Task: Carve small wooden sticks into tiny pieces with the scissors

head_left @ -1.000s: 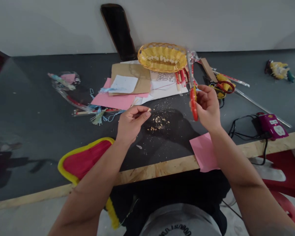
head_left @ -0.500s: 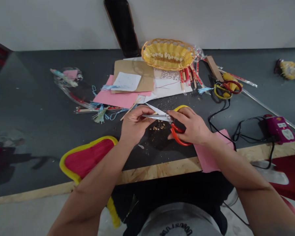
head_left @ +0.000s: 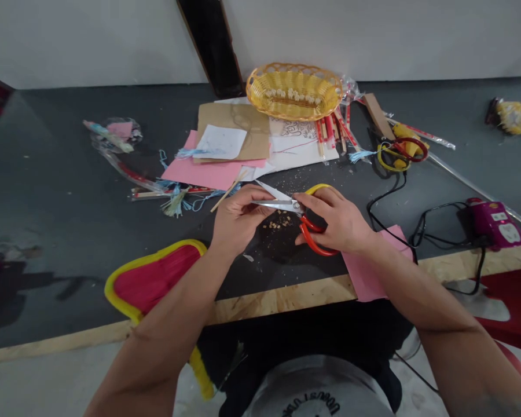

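Gripping: my right hand [head_left: 336, 217] clamps the orange-handled scissors [head_left: 306, 223], blades parted.
Left hand [head_left: 238, 217]: pinches a thin stick [head_left: 228, 194] at the blades.
Place: tabletop's [head_left: 69, 231] near edge, over crumbs [head_left: 280, 220].

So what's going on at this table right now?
A person sits at a dark craft table. The right hand holds red-and-yellow scissors with the blades open, pointing at the left hand, which pinches a thin stick between them. Small cut bits lie on the table beneath. A yellow basket and pink paper sit further back.
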`<action>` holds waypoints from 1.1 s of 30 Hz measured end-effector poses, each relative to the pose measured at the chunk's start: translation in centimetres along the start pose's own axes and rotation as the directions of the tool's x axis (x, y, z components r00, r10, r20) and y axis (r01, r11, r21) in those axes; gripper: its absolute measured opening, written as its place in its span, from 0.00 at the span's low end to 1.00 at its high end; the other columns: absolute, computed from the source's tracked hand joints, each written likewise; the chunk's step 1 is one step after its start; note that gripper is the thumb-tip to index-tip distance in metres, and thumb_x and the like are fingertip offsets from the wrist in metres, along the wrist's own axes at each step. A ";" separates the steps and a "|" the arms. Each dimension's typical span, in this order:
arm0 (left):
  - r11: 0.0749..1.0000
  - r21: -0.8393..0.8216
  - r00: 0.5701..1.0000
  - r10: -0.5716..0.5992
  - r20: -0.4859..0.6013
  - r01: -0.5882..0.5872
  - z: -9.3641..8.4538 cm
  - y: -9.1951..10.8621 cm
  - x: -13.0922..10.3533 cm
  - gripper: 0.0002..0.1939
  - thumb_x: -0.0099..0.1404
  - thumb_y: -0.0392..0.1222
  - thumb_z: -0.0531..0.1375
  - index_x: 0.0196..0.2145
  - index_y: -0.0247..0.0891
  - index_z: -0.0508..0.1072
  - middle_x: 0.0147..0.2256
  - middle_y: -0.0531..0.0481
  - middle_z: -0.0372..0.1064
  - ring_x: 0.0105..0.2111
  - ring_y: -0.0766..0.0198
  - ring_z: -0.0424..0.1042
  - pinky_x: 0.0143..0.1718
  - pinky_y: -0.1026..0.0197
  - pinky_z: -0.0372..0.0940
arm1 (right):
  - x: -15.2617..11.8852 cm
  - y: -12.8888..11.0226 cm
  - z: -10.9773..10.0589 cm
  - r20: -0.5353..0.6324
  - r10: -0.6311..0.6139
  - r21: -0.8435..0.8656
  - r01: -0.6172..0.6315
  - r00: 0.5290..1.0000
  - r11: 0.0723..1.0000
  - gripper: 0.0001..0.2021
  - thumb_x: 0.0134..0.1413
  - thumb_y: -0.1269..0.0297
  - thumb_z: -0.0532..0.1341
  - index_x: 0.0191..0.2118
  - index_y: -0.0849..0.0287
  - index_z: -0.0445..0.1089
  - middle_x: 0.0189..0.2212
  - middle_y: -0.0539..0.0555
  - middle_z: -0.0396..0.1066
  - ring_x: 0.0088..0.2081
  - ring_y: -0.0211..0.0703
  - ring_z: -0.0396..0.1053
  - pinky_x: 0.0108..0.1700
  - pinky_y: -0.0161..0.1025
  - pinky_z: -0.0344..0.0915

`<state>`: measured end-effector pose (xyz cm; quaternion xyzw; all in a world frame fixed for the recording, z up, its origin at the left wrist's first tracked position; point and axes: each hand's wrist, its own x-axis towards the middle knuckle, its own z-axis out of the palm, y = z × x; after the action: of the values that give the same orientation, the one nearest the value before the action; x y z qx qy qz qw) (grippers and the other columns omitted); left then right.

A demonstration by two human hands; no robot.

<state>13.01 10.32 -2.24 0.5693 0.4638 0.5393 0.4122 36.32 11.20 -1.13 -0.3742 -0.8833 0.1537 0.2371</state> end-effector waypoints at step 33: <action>0.951 -0.100 0.951 -0.300 -0.075 0.292 0.2 0.2 0.3 0.16 0.54 0.53 0.72 0.35 0.40 0.80 0.31 0.49 0.77 0.28 0.65 0.75 0.29 0.61 0.69 | 0.0 4.0 -0.5 -0.054 0.377 -0.248 -0.378 0.925 0.892 0.32 0.57 0.61 0.60 0.67 0.61 0.58 0.52 0.66 0.73 0.57 0.65 0.66 0.59 0.62 0.62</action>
<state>13.27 10.61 -1.98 0.4499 0.5376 0.5164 0.4918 38.94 13.99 -2.51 -0.5658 -0.8057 0.0817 0.1552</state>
